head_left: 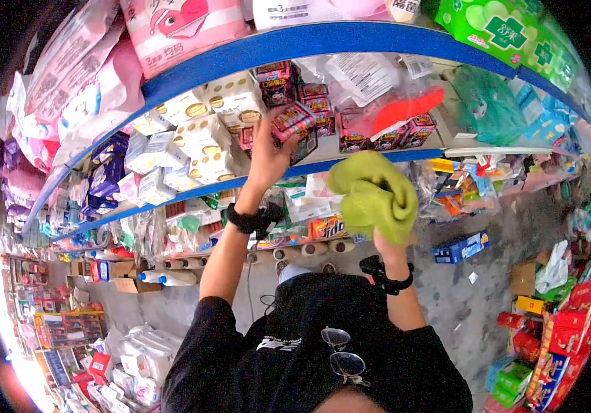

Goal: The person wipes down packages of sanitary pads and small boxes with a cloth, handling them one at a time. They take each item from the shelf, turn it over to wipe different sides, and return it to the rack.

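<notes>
My left hand reaches onto the blue-edged shelf and grips a small dark pink-and-black box. More boxes of the same kind are stacked just behind it, and others lie farther right under clear plastic and a red piece. White tissue packs with round brown prints stand left of the hand. A crumpled yellow-green cloth is held up in front of the shelf edge by my right hand, whose fingers are mostly behind the cloth.
Pink packages and a green package sit on the upper shelf. Below are a lower shelf of mixed goods, white bottles and a blue box on the floor. Red and green goods are piled at the right.
</notes>
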Demonstrator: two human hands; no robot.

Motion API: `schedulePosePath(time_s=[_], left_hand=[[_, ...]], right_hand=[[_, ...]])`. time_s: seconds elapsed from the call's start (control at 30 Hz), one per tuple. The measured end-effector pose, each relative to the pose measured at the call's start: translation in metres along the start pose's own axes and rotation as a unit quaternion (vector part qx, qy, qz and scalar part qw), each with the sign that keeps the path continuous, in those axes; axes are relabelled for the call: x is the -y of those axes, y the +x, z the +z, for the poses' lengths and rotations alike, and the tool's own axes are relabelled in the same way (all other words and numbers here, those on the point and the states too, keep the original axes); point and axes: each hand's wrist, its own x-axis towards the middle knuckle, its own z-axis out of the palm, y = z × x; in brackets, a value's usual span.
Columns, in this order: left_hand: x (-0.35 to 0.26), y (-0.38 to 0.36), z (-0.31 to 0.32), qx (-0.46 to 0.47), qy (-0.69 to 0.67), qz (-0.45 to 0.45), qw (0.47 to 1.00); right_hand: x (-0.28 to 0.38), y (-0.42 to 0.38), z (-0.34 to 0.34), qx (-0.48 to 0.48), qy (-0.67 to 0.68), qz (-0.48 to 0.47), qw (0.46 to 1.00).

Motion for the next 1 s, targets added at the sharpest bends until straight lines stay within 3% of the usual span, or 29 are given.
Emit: schedulePosePath(time_s=[0.03,0.1,0.13,0.2,0.23,0.3,0.4,0.47,0.53,0.77,0.83,1.0], left_hand=[[0.006,0.004,0.005,0.025,0.001,0.030,0.999],[0.017,0.006,0.013,0.046,0.003,0.004,0.999],[0.020,0.007,0.016,0.060,0.005,-0.026,0.998],[0.016,0.005,0.017,0.067,0.068,-0.007,0.995],[0.014,0.005,0.018,0.083,0.153,0.027,0.984],[0.009,0.004,0.019,0.123,0.301,0.063,0.943],[-0.006,0.008,0.029,0.085,0.340,0.116,0.929],[-0.023,0.018,0.044,0.066,0.316,0.148,0.935],[-0.030,0.028,0.063,0.109,0.214,0.138,0.961],[-0.018,0.035,0.094,0.157,0.311,0.108,0.931],[-0.018,0.033,0.095,0.072,0.290,0.153,0.942],[-0.026,0.030,0.092,0.095,0.290,0.130,0.943]], right_hand=[[-0.002,0.000,0.000,-0.005,0.002,0.004,1.000],[-0.007,-0.001,-0.001,-0.098,0.305,0.072,0.944],[-0.014,-0.004,-0.004,-0.102,0.305,0.075,0.944],[-0.038,-0.013,-0.013,-0.077,0.148,0.091,0.982],[-0.045,-0.017,-0.013,-0.108,0.046,0.056,0.991],[-0.055,-0.022,-0.021,-0.113,0.037,0.064,0.991],[-0.053,-0.021,-0.028,-0.117,0.039,0.086,0.989],[-0.047,-0.017,-0.029,-0.117,0.048,0.101,0.987],[-0.041,-0.015,-0.030,-0.112,0.056,0.112,0.986],[-0.042,-0.028,-0.031,-0.127,0.082,0.169,0.974],[-0.044,-0.031,-0.034,-0.113,0.047,0.167,0.978],[-0.039,-0.020,-0.033,-0.099,0.124,0.187,0.969]])
